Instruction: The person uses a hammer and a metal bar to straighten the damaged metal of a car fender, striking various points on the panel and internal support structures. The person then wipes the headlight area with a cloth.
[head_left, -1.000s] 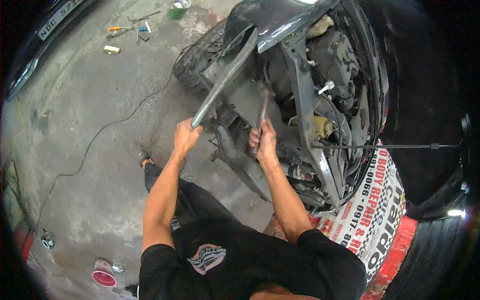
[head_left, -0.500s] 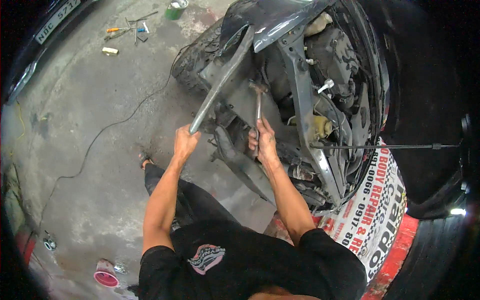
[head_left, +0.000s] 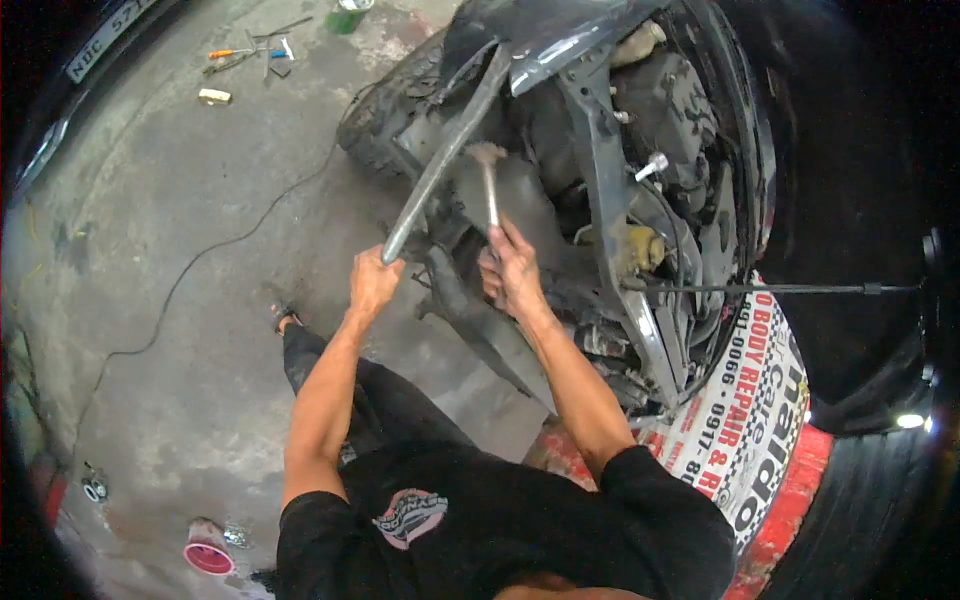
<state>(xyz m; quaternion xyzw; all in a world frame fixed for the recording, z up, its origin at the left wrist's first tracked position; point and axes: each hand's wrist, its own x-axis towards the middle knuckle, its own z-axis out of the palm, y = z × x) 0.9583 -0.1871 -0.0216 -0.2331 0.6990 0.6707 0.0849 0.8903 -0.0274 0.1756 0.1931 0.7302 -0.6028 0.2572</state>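
My left hand (head_left: 375,283) is wrapped round the lower end of a long grey metal bar (head_left: 443,150), whose upper end rests in an opening at the edge of the dark fender panel (head_left: 575,35). My right hand (head_left: 512,265) grips a hammer (head_left: 488,160) by its shaft, with the head up beside the bar, over the exposed wheel-well metal (head_left: 525,210). Whether the head touches metal is hard to tell. A grey frame rail (head_left: 610,210) runs just right of my right hand, and a loose-looking dark plastic piece (head_left: 465,330) hangs below my hands.
A tyre (head_left: 365,130) is behind the bar. A thin prop rod (head_left: 790,289) crosses the right side. Scattered hand tools (head_left: 250,58), a cable (head_left: 230,240) and a pink bucket (head_left: 208,550) lie on the floor. A printed cover (head_left: 745,420) drapes at lower right.
My right hand and the hammer have moved up and left, with the hammer head now closer to the bar. My left hand stays on the bar in nearly the same place.
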